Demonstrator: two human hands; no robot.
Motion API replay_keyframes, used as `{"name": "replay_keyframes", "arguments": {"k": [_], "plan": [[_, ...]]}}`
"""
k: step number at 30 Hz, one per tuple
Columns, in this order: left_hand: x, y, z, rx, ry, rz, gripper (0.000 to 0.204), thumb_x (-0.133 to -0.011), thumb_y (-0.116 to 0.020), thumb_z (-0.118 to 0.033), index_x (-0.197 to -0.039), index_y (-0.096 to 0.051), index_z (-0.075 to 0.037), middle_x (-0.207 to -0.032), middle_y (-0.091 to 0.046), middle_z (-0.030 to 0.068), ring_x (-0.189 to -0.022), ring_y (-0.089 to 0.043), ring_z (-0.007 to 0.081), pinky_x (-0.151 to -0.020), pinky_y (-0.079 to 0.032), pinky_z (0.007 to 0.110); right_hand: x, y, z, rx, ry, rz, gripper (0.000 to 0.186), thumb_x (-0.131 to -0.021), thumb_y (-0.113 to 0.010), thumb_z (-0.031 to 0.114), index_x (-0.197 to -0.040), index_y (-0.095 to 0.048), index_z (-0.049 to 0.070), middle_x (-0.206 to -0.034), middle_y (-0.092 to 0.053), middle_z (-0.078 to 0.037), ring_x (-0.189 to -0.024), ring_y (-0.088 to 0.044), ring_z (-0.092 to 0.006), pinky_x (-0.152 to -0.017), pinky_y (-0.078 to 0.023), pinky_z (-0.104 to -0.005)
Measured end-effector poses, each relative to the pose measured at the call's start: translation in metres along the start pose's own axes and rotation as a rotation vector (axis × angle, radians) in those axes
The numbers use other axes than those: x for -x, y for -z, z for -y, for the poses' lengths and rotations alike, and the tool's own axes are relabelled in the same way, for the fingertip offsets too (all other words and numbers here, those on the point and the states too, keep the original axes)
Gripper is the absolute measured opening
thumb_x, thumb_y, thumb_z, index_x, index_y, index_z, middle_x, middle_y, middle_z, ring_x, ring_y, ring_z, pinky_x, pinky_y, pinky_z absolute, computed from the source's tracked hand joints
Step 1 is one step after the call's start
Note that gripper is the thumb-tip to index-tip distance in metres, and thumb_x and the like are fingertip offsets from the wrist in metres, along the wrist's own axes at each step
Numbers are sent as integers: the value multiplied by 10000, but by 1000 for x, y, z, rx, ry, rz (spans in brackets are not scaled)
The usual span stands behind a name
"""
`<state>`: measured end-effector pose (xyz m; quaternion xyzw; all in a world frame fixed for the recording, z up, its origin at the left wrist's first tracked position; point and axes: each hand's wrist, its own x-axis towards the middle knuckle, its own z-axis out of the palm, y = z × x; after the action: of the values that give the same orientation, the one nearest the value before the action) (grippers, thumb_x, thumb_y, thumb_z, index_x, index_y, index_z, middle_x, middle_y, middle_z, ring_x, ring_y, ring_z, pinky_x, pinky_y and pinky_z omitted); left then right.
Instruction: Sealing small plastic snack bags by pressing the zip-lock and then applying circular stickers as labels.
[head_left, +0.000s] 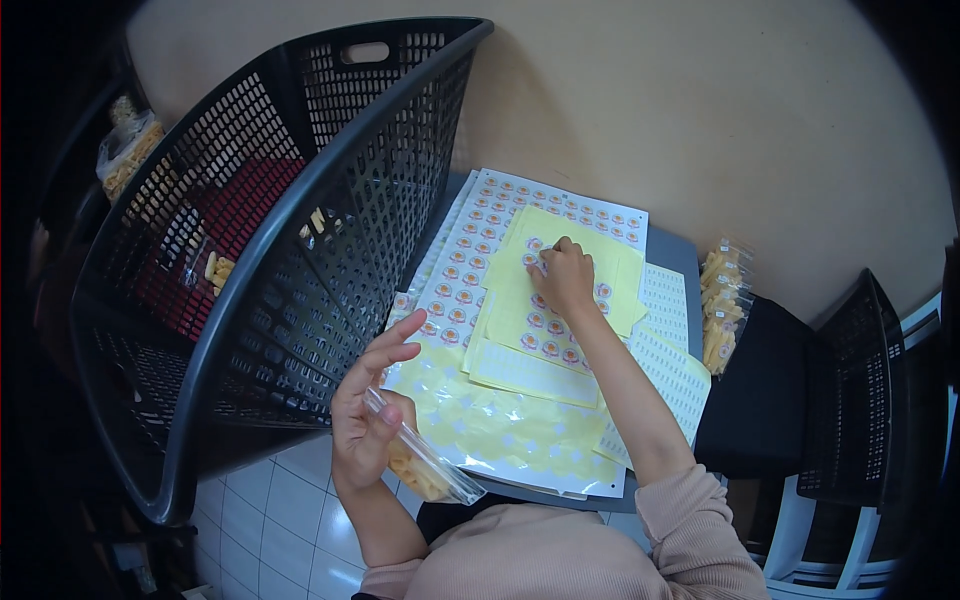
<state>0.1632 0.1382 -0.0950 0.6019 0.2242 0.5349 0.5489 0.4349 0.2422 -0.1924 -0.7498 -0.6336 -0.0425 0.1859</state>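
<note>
My left hand (368, 425) is closed at the thumb around the upper part of a clear plastic bag (432, 470) of pale yellow snack sticks, its other fingers raised. The bag tilts down to the right, just off the near edge of the table. My right hand (566, 278) is bent in a pinch over a yellow sheet of round stickers (548, 330). Its thumb and fingertips press at one sticker near the top of the sheet, partly hidden by the hand. Beneath lie more yellow sheets and a large white sticker sheet (455, 265).
A tall black slatted basket (330, 215) stands at the left, with bagged snacks (218, 272) inside. Several filled bags (725, 300) lie at the table's right edge, beside a black chair (765, 390). Another black basket (850, 390) is at the far right; a wall (700, 110) rises behind.
</note>
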Motion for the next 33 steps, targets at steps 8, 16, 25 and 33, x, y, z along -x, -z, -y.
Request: {"name": "replay_keyframes", "arguments": {"k": [8,16,25,33], "plan": [[-5,5,2,27,19,-25,487,-772,-545,-314,-1072,-480,65,-1201,-400,297,-1054,-469,233,-776,-375,220,-7,-6,-2,-235,-139,47,204,-654,-672,159,-805,-627,30,-880,-550,-105,-846,-539,-248,-744,-426,-376],[-11,10,8,20,-26,-16,476,-772,-542,-277,-1089,-466,70,-1181,-427,277,-1067,-457,247,-865,-337,279,-17,-16,-6,-408,-225,71,116,-659,-654,89,-718,-618,-5,-742,-578,-135,-692,-581,-243,-638,-469,-334],[-15,17,10,52,-26,-13,467,-762,-542,-246,-1106,-464,60,-1169,-444,258,-1054,-459,219,-885,-321,282,-17,-21,-1,-90,38,-51,57,-651,-568,-2,-697,-574,-36,-741,-582,-187,-670,-588,-311,-621,-480,-374],[-17,20,10,71,32,-25,460,-757,-548,-239,-1101,-468,56,-1167,-449,252,-1015,-475,179,-868,-328,261,-22,-9,6,1,-20,66,145,-646,-534,-15,-788,-549,-41,-754,-588,-201,-701,-593,-325,-630,-484,-378]]}}
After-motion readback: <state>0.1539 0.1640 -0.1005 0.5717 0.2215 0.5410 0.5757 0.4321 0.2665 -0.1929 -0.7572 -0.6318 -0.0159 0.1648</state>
